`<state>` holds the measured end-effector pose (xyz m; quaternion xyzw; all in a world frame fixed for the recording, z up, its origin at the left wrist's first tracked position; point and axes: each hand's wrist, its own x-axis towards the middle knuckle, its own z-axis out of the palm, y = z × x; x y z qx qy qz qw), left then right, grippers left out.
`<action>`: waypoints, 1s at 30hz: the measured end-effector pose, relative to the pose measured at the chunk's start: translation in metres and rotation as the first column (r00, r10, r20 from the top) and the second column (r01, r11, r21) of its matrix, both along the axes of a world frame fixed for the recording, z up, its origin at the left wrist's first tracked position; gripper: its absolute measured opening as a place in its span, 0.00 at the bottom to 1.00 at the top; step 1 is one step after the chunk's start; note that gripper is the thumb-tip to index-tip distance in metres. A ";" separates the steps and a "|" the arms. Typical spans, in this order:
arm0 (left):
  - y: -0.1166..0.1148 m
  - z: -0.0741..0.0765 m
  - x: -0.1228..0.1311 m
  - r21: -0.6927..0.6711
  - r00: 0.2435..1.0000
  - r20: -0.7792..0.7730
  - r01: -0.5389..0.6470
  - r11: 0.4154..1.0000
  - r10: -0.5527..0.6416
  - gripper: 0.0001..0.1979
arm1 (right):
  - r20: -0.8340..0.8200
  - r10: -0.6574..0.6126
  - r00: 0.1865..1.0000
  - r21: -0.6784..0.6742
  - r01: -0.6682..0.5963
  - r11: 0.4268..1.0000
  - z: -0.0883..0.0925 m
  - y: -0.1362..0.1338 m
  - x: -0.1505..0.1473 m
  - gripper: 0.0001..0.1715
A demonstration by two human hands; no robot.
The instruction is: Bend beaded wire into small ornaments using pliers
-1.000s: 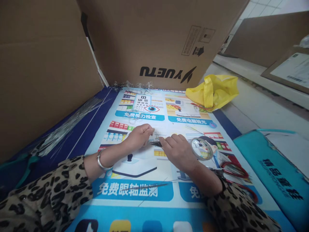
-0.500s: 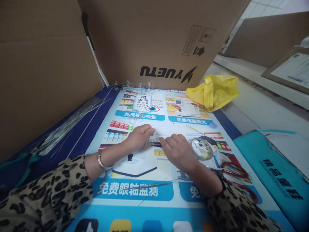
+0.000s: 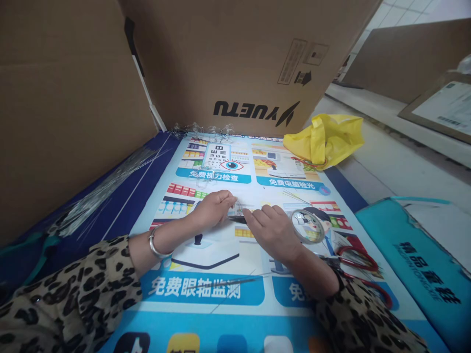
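My left hand, with a silver bangle at its wrist, is closed in a pinch on a thin wire piece, bent into small loops. My right hand is wrapped around what look like pliers; their dark narrow jaws point left towards my left fingertips, and the handles are hidden in the fist. Both hands stay close together over the printed poster. Just right of my right hand lies a roll of clear tape. Red-handled scissors rest beside my right forearm.
Loose straight wires lie at left near green-handled pliers. Several wire shapes sit at the back against a cardboard box. A yellow bag lies back right, a teal box flap at right.
The jaws in my right hand have tilted slightly at the wire. Otherwise both hands hold nearly the same place and grip.
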<state>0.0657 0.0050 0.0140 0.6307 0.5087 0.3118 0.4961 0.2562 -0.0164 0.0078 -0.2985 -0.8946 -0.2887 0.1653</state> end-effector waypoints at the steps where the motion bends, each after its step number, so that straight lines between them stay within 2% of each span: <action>1: 0.000 0.000 0.000 0.008 1.000 -0.005 -0.001 1.000 0.001 0.14 | -0.006 0.000 1.000 0.000 0.000 1.000 0.000 0.000 0.000 0.11; 5: -0.001 0.001 0.000 0.025 1.000 -0.025 -0.012 1.000 0.013 0.13 | -0.033 -0.014 0.999 -0.042 0.013 0.999 -0.004 0.000 -0.001 0.11; 8: -0.001 0.002 -0.001 0.064 0.996 -0.087 -0.007 0.998 0.013 0.13 | -0.053 -0.065 0.996 -0.145 0.057 0.988 -0.009 -0.002 -0.004 0.11; 10: -0.001 0.002 -0.002 0.157 0.981 -0.194 0.037 0.987 -0.006 0.13 | -0.055 -0.112 0.992 -0.258 0.094 0.962 -0.013 -0.003 -0.007 0.12; 13: -0.002 0.000 -0.004 0.315 0.922 -0.387 0.162 0.935 -0.030 0.13 | -0.048 -0.144 0.988 -0.431 0.109 0.896 -0.015 -0.004 -0.009 0.13; 15: -0.002 -0.002 -0.004 0.367 0.890 -0.453 0.229 0.901 -0.042 0.13 | -0.045 -0.138 0.989 -0.482 0.099 0.871 -0.014 -0.005 -0.009 0.12; 17: -0.002 -0.003 -0.005 0.384 0.886 -0.461 0.246 0.890 -0.046 0.14 | -0.056 -0.132 0.990 -0.473 0.090 0.877 -0.013 -0.004 -0.008 0.12; 20: -0.002 -0.002 -0.005 0.383 0.902 -0.432 0.208 0.900 -0.025 0.14 | -0.101 -0.133 0.986 -0.468 0.071 0.881 -0.011 -0.004 -0.007 0.14; 28: -0.004 0.000 -0.009 0.457 0.920 -0.390 0.221 0.862 -0.029 0.13 | -0.184 -0.158 0.970 -0.665 -0.004 0.747 -0.001 -0.005 -0.008 0.12; 30: -0.004 0.000 -0.009 0.458 0.922 -0.384 0.230 0.859 -0.042 0.13 | -0.188 -0.154 0.970 -0.681 -0.015 0.732 -0.002 -0.005 -0.008 0.11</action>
